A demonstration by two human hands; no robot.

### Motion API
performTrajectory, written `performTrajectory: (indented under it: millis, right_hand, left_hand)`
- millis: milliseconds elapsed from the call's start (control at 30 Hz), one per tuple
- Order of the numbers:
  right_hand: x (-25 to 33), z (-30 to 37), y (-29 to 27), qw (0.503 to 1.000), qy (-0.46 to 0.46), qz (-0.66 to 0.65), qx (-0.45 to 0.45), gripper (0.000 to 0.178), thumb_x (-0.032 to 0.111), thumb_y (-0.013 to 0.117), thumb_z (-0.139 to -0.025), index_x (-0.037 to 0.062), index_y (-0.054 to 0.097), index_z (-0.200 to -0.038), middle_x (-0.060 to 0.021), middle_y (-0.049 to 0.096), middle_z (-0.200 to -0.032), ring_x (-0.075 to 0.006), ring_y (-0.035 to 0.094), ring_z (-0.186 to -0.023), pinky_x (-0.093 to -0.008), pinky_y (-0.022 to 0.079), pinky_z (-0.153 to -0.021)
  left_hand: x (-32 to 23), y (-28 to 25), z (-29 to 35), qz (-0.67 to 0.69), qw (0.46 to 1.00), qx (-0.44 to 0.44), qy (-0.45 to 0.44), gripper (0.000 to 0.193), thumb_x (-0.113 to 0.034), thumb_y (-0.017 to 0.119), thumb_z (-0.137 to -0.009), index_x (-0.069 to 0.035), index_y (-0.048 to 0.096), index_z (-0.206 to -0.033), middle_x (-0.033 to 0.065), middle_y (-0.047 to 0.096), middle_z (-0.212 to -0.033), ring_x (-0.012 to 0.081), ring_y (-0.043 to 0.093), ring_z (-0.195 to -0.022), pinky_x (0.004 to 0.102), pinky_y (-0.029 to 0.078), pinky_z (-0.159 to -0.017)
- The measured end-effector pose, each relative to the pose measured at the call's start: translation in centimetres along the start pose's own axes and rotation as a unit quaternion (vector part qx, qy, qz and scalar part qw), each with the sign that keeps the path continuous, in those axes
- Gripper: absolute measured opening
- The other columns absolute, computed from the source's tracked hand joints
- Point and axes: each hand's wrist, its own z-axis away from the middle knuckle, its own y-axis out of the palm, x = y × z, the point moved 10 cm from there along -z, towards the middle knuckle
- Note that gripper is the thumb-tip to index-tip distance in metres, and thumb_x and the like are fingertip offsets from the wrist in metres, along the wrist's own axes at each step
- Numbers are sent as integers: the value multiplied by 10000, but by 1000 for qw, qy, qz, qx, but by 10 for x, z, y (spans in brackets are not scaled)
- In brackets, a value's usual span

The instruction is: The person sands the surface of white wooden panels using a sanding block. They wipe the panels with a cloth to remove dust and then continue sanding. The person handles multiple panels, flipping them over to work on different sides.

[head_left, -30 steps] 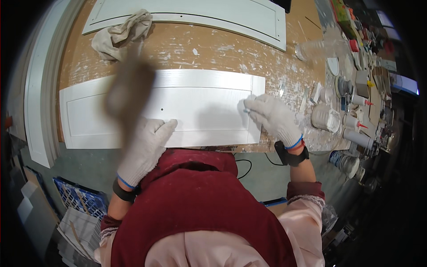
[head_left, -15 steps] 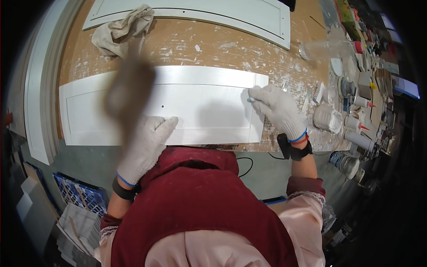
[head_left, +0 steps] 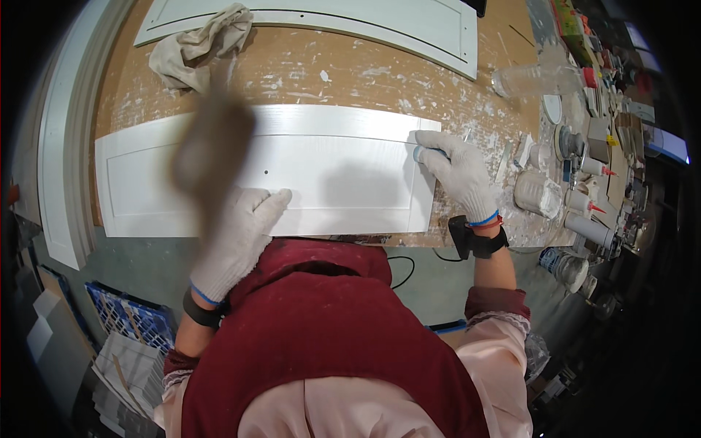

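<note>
A white framed panel [head_left: 328, 168], like a cabinet door with a small dark hole, lies flat across the near part of the workbench. My left hand [head_left: 237, 230], in a white knit glove, rests on its near edge with fingers stretched out. A dark blurred shape close to the camera hides part of that hand and panel. At the panel's right end my gloved right hand [head_left: 460, 168] is closed with fingertips on the frame. A small light-blue edge [head_left: 418, 153] shows between its fingers; what the thing is, I cannot make out.
A second white panel [head_left: 328, 20] lies at the far side of the paint-flecked bench [head_left: 307, 69], a crumpled beige cloth [head_left: 193, 55] beside it. On the right stand a clear bottle [head_left: 537, 80], a white-smeared tub [head_left: 538, 193] and several bottles. Long white boards [head_left: 62, 146] stand at left.
My right hand has shifted slightly away from me along the panel's right end. My left hand stays in place on the near edge.
</note>
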Motion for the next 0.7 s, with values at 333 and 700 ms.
performTrajectory:
  millis: [333,700]
  right_hand:
    - [-8,25,22,989,62,-14,130,334,254,614,-812,89,686,-1094,-136,700,-830,-226,679,-709,-309,527,-690]
    - [-5,36,28,988,55,1,145,297,238,604,-829,120,693,-1087,-150,689,-905,-291,675,-799,-341,526,-719]
  left_hand:
    - [13,8,5,31,999,-13,-20,425,-42,638,-735,-187,620,-1134,37,634,-938,276,572,-835,398,493,-762]
    - [13,8,6,50,998,-35,-11,390,-67,626,-761,-185,622,-1132,39,638,-923,278,572,-805,402,490,-736]
